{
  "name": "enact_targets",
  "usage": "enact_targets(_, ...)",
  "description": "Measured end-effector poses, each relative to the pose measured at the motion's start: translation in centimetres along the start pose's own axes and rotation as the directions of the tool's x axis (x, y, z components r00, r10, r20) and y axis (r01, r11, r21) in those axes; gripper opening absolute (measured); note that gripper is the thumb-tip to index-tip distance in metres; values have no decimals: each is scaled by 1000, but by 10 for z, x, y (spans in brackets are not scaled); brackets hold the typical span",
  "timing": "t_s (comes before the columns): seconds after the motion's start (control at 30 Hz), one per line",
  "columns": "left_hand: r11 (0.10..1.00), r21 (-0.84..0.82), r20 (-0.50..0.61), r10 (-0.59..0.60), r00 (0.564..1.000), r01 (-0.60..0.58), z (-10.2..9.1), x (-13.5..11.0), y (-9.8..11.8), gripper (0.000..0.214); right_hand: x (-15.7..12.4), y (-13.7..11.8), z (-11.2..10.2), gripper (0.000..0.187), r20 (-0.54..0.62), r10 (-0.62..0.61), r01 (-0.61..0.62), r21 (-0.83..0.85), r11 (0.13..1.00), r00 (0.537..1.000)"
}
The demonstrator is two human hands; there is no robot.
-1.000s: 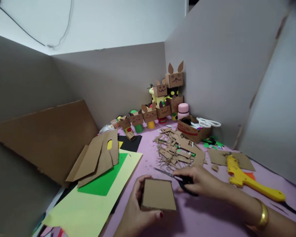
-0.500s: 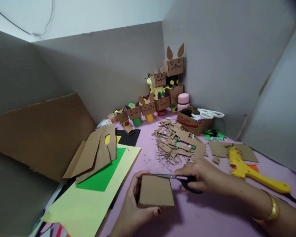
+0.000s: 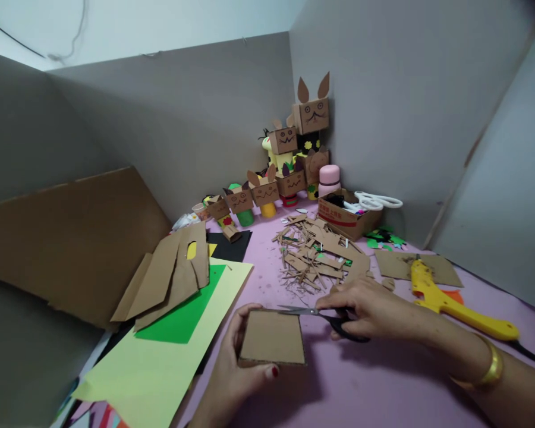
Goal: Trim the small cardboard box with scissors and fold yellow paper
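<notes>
A small square cardboard box (image 3: 274, 337) is gripped in my left hand (image 3: 236, 362), thumb along its near side and fingers round its left and far edges. My right hand (image 3: 361, 309) holds black-handled scissors (image 3: 345, 329). Their blades, slightly parted, lie along the far edge of the box's flat top, tips pointing left. Whether the blades touch the cardboard I cannot tell. Just beyond the right hand spreads a heap of cardboard scraps (image 3: 312, 255).
Cardboard animal figures (image 3: 265, 193) stand at the back, beside a pink flask (image 3: 329, 180) and a box of tools (image 3: 345, 217). A yellow glue gun (image 3: 463, 312) lies on the right. Coloured paper (image 3: 160, 351) and cardboard pieces (image 3: 169, 279) cover the left side.
The scissors' blades have parted slightly and shifted a little right relative to the box. My left hand and the box sit slightly further left, and the whole view has shifted a little.
</notes>
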State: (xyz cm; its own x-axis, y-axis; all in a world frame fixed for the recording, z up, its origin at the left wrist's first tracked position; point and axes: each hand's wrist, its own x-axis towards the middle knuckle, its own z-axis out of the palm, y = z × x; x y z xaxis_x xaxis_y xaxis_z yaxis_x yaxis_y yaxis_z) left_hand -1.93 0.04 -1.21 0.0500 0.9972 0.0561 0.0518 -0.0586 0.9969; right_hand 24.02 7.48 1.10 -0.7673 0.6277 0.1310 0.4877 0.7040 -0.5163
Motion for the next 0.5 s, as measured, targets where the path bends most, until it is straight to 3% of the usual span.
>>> enact_targets(0.37,1000,-17,43,15,999,-14,-1,0,-4,76,-1,5,3,10,51,-63,60,56,997,997)
enact_targets(0.5,999,-43,38,-2,999,3,2,-3,-1,75,-1,4,6,16,32,-40,38,59,997,999)
